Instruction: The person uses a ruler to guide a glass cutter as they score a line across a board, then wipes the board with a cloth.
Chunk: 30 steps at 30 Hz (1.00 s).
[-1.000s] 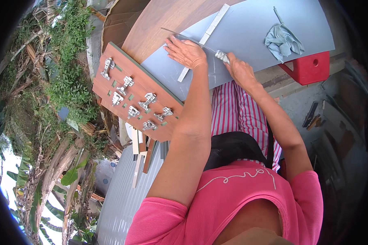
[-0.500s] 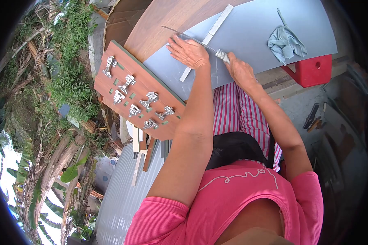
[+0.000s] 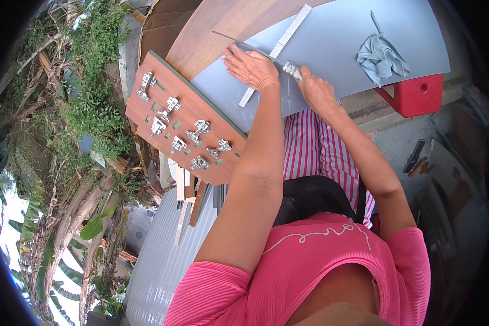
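My right hand [image 3: 316, 91] is closed round the pale, wrapped handle of a long thin blade [image 3: 244, 44]. The blade reaches up and left, across a white strip [image 3: 290, 32] that lies on a grey sheet [image 3: 337, 49]. My left hand [image 3: 251, 67] rests on the sheet just below the blade, fingers spread and pointing left, beside the strip. The strip's lower end shows below my left hand; its middle is partly covered by hand and blade.
A reddish-brown board [image 3: 185, 122] with several metal hinges lies at the left. A crumpled blue-green cloth [image 3: 383, 57] sits on the sheet's right part, above a red plastic stool [image 3: 418, 95]. Wood strips [image 3: 193, 204] stick out below the board.
My right hand has shifted slightly up and left with the blade, whose tip reaches a little further left. My left hand has stayed in nearly the same place.
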### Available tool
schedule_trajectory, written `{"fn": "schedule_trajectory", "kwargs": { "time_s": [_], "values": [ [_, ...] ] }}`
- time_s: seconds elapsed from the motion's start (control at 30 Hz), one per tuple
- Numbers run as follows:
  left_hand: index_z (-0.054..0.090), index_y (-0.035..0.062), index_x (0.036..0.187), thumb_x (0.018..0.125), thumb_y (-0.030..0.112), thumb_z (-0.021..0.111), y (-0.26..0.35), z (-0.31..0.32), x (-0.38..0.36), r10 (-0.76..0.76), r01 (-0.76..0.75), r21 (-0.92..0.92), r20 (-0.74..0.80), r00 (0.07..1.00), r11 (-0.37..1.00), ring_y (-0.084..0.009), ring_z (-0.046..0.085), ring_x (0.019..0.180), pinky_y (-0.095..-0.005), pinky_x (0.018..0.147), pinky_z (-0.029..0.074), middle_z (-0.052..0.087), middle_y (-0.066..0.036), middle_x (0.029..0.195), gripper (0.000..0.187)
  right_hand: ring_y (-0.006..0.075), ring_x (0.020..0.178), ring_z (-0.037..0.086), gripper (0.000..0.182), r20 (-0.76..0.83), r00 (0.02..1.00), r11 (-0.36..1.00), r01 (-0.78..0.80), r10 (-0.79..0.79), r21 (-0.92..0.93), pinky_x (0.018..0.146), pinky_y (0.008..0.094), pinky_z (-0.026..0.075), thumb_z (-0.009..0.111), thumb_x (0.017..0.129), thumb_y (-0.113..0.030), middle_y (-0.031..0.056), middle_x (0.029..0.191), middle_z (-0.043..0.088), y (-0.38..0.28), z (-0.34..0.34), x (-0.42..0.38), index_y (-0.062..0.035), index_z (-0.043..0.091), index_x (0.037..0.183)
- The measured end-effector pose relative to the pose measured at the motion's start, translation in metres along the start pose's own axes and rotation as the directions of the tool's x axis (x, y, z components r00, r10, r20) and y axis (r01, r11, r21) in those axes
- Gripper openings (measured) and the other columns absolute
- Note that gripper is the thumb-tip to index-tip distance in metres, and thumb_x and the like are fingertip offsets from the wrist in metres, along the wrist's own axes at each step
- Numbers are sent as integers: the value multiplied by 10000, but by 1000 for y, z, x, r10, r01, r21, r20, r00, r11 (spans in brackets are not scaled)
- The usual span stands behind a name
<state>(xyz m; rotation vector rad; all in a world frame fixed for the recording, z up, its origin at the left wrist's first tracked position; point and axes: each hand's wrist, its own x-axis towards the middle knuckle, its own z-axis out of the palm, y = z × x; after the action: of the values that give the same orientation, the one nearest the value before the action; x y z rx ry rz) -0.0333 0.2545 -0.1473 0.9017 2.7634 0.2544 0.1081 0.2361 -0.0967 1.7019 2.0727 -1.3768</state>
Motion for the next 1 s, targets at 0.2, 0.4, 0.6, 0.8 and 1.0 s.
{"fn": "schedule_trajectory", "kwargs": {
  "time_s": [0.2, 0.4, 0.6, 0.8, 1.0],
  "values": [
    [390, 67, 1320, 892, 177, 343, -1, 5, 0, 18, -15, 29, -109, 994, 999, -317, 291, 1307, -447, 1100, 212, 352, -143, 1386, 444, 425, 744, 610, 211, 29, 998, 998, -52, 53, -38, 638, 502, 490, 533, 890, -176, 232, 764, 619, 25, -1, -30, -20, 422, 979],
    [397, 64, 1313, 886, 166, 365, 1, 4, -2, 48, -44, 34, -118, 992, 998, -321, 310, 1292, -451, 1090, 227, 369, -147, 1362, 439, 427, 732, 609, 212, 6, 1000, 1000, -14, 14, -21, 636, 508, 489, 532, 891, -182, 234, 746, 617, 10, 0, -7, -25, 424, 983],
    [408, 57, 1302, 879, 164, 374, 0, 5, -2, 60, -56, 35, -144, 988, 998, -322, 324, 1277, -450, 1080, 241, 372, -148, 1358, 438, 427, 734, 609, 220, 4, 1000, 1000, -20, 20, -14, 637, 513, 488, 534, 889, -184, 229, 744, 620, 14, 0, -13, -32, 419, 1000],
    [374, 48, 1321, 878, 166, 376, 0, 1, -1, 29, -32, -51, -58, 998, 998, -354, 248, 1325, -469, 1110, 171, 312, -170, 1400, 459, 426, 743, 610, 217, 28, 998, 997, -62, 64, -50, 640, 513, 488, 540, 882, -180, 230, 758, 623, 25, -1, -28, -34, 423, 993],
    [441, 13, 1260, 869, 151, 373, 0, 4, -2, 85, -83, 16, -153, 985, 996, -327, 341, 1259, -431, 1065, 264, 397, -162, 1333, 419, 435, 747, 604, 216, -18, 1000, 1000, 11, -11, 5, 645, 520, 480, 526, 889, -176, 238, 766, 622, -2, 3, 11, -43, 420, 1020]
  ]
}}
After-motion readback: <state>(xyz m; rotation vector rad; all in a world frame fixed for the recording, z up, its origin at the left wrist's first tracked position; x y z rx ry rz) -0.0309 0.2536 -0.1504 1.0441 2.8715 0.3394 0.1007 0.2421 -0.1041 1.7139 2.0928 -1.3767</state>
